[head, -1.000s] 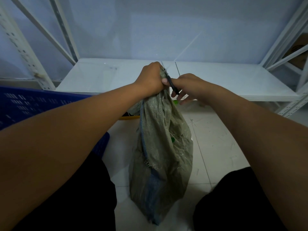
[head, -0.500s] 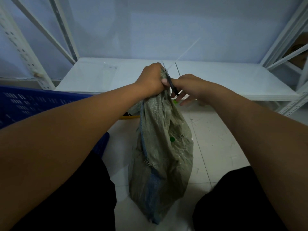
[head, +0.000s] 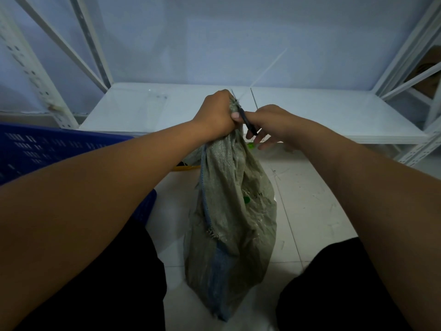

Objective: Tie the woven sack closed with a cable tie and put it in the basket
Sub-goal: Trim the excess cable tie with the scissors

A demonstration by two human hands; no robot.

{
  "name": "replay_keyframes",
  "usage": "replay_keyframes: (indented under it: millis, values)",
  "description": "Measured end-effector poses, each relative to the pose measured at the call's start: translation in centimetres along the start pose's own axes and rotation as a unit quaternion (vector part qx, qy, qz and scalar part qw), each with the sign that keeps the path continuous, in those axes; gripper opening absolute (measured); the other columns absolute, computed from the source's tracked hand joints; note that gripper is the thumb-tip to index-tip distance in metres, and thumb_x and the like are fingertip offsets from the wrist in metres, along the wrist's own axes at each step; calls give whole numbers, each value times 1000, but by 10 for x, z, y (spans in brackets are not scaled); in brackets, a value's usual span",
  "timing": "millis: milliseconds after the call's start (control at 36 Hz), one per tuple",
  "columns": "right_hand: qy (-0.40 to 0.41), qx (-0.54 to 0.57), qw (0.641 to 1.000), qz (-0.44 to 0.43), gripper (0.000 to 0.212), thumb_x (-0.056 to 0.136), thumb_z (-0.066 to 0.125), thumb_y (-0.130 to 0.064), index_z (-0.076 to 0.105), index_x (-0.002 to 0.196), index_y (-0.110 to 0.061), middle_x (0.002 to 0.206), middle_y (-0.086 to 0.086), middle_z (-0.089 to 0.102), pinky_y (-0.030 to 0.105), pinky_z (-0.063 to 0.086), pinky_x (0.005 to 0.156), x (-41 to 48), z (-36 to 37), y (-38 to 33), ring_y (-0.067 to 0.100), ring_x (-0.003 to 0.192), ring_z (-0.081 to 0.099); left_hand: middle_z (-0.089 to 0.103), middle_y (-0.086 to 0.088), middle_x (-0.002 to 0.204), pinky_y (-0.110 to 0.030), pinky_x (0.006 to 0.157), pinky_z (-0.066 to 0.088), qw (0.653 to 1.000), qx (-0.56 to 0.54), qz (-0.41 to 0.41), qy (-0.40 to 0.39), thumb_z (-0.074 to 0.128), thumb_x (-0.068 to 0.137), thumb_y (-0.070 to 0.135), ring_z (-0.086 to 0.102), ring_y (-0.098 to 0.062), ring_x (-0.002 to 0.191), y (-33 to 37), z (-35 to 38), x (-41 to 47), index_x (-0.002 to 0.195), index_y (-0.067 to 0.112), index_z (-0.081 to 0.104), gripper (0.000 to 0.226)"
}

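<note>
A grey-green woven sack (head: 235, 218) with a blue stripe hangs between my knees, its bottom resting on the tiled floor. My left hand (head: 218, 114) is clenched around the sack's gathered neck. A black cable tie (head: 248, 121) runs across the neck just right of that fist, and my right hand (head: 268, 121) pinches its end, with the lower fingers spread. A thin pale strand (head: 267, 68) sticks up and to the right from the neck. The blue plastic basket (head: 55, 149) stands at my left.
A low white metal shelf (head: 322, 115) runs across in front of me, with slotted uprights at the left (head: 35, 75) and right (head: 405, 51). A yellow object (head: 186, 167) lies on the pale floor tiles behind the sack. My dark-clothed knees flank the sack.
The hands and the sack have barely moved; my right hand has shifted slightly on the cable tie.
</note>
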State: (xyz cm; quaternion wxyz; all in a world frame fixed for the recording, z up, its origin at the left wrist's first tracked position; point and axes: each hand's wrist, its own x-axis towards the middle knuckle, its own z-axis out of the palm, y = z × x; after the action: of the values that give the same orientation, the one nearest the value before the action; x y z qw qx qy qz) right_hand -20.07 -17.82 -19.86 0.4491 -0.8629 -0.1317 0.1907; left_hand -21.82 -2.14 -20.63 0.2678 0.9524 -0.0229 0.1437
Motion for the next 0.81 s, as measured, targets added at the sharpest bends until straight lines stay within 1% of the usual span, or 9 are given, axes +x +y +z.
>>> replay_keyframes:
  millis: [56,167,222,306,417,556,611,722,806]
  values:
    - [8,-2,1000,-4,57,79,74,-62,67,93,-8,90,10,72,43,62,81,1,0,1,22,77,65,60,-14,97,-33,74,45,1000,-1,2,4,67,81,16,53,-23,84,1,-1,-1,90,12,47,22]
    - [19,-5,1000,-15,54,79,75,-62,66,86,-9,87,9,71,43,62,80,3,0,2,21,76,64,64,-14,105,-34,77,47,1000,-9,0,8,67,81,17,57,-24,88,1,-1,-1,92,13,49,22]
    - [22,-8,1000,-21,52,80,75,-60,65,86,-10,85,8,70,41,62,78,3,1,2,20,74,62,63,-10,100,-35,79,48,1000,-19,-8,9,67,80,18,55,-22,87,1,-1,-1,92,13,49,21]
    - [27,-10,999,-28,49,80,76,-57,62,84,-11,81,7,70,37,60,71,4,1,2,20,71,59,58,-5,90,-30,72,45,999,-30,-19,12,66,81,17,53,-19,82,1,0,-2,88,11,52,17]
    - [32,-11,999,-36,49,81,77,-55,64,85,-9,81,7,70,33,58,66,5,0,3,20,70,58,62,-6,84,-28,65,42,998,-52,-35,14,65,79,18,57,-20,78,0,1,-1,83,10,57,12]
    - [40,-12,998,-44,50,78,80,-55,67,88,-7,78,7,70,30,56,62,7,-1,5,20,67,57,55,-3,91,-27,70,40,996,-73,-46,26,67,82,14,49,-17,83,-2,0,0,91,12,51,19]
    - [42,-14,998,-47,48,78,80,-53,66,85,-8,77,7,70,30,56,62,7,-1,5,19,65,56,56,-4,93,-28,73,42,995,-85,-53,24,68,80,12,50,-17,84,-3,1,0,93,12,52,20]
    - [43,-19,998,-47,43,78,82,-51,63,77,-12,76,5,70,28,55,60,7,-1,4,17,63,55,61,-6,107,-27,75,43,992,-100,-72,29,70,78,14,52,-17,90,-5,3,3,109,6,57,35]
    - [44,-17,998,-46,41,77,83,-49,61,75,-15,76,5,69,25,52,56,7,-1,4,15,61,54,60,-4,102,-25,73,40,992,-103,-66,32,69,79,12,52,-16,89,-4,3,2,104,8,58,28]
